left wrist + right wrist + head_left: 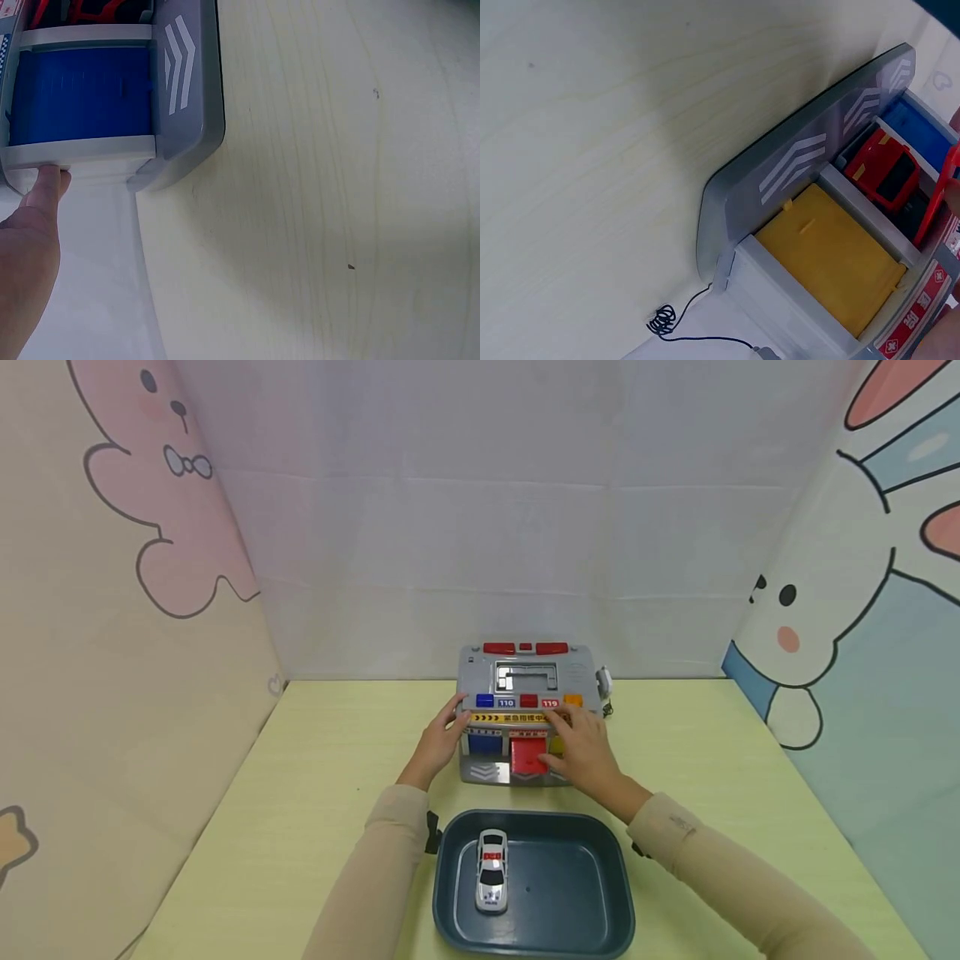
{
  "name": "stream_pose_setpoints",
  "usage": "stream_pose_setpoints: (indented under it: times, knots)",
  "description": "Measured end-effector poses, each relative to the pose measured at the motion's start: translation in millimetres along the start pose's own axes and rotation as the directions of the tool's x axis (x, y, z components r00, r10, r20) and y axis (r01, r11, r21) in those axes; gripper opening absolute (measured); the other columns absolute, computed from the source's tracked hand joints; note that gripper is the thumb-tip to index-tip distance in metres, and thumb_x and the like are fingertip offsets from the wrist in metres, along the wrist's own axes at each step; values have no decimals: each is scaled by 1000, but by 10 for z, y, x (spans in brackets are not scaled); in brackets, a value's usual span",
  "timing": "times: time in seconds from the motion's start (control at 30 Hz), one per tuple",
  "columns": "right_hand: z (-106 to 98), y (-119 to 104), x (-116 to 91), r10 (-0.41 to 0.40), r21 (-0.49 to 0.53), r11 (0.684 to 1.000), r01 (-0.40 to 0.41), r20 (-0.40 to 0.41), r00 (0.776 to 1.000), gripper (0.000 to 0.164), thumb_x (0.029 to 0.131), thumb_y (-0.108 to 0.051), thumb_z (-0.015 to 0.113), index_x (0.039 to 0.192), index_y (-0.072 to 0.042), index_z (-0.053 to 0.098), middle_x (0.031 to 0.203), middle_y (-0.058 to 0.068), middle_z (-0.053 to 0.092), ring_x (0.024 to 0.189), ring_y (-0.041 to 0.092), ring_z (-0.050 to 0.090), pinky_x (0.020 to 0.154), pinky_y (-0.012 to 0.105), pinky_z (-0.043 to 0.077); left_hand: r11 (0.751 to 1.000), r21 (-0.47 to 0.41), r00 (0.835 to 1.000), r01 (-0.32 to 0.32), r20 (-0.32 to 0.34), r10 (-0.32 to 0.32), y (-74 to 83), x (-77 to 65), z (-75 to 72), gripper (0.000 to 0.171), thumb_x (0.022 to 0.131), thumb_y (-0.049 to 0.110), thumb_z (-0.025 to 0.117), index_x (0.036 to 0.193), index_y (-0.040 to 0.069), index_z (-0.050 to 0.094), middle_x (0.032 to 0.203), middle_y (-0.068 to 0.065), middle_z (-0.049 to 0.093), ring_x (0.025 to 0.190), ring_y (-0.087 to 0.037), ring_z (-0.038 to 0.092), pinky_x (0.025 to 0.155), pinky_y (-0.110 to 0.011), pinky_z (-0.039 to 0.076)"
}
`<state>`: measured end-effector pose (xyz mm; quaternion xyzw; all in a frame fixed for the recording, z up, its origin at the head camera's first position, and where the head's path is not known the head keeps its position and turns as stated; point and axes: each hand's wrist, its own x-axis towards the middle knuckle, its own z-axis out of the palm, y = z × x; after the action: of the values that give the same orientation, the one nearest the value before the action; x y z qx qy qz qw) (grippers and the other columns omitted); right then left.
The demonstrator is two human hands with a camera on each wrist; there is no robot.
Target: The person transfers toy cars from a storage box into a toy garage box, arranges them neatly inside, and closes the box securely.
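Note:
A grey toy emergency station (480,672) stands at the back of the table with a blue door (82,94), a red door (528,756) and a yellow door (832,255). My left hand (435,747) rests along its left side, the thumb pressed to the side wall. My right hand (588,756) holds the red door raised, thumb at its right edge and other fingertips up by the yellow lettered strip. Inside the middle bay sits a red toy car (885,169). In the right wrist view most of the right hand lies outside the frame.
Nearer me, a dark blue tray (622,893) holds a white toy police car (492,872) in its left part. A coiled black cord (661,321) hangs at the station's right side. White cloth (450,527) rises behind the table.

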<state>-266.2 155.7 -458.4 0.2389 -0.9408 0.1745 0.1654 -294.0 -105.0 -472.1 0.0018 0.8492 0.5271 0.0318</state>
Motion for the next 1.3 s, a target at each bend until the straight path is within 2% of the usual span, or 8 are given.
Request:
stream_pose_setpoints:
  times: [0.3,0.67,0.93,1.07,1.3]
  knots:
    - [175,54,-4,-89,-147,986,79,-64,994,90,68,-34,91,140,-5,47,136,18,42,118,35,40,92,49,32,1000,-5,1000,-8,2,8,5,10,11,52,101,48,46,151,33,36,144,-17,46,134,-38,38,103,-59,35]
    - [359,137,-7,-139,-193,975,109,-150,979,92,65,-30,93,137,-5,42,135,18,39,113,35,39,88,51,30,1000,-6,1000,-7,6,8,-14,19,26,52,102,47,46,150,33,36,143,-17,47,131,-38,42,102,-57,37]
    - [456,168,0,-172,-222,967,124,-214,962,91,64,-27,93,135,-7,40,134,17,39,110,34,37,87,51,28,1000,-11,1000,3,12,-3,-39,19,27,52,101,48,46,150,35,36,143,-16,47,133,-39,40,103,-59,36]
    - [507,200,17,-216,-256,955,149,-259,941,91,63,-25,94,134,-7,39,131,17,38,108,34,36,84,51,28,1000,-11,1000,4,10,-4,-34,10,20,52,101,48,46,151,35,35,143,-15,47,134,-38,38,103,-60,34]
    - [560,235,71,-293,-324,929,180,-344,892,91,61,-29,94,132,-6,41,127,17,40,104,33,37,82,50,28,1000,-20,1000,-8,14,8,-20,14,-1,53,101,49,46,151,33,35,143,-17,47,132,-38,41,102,-58,36]
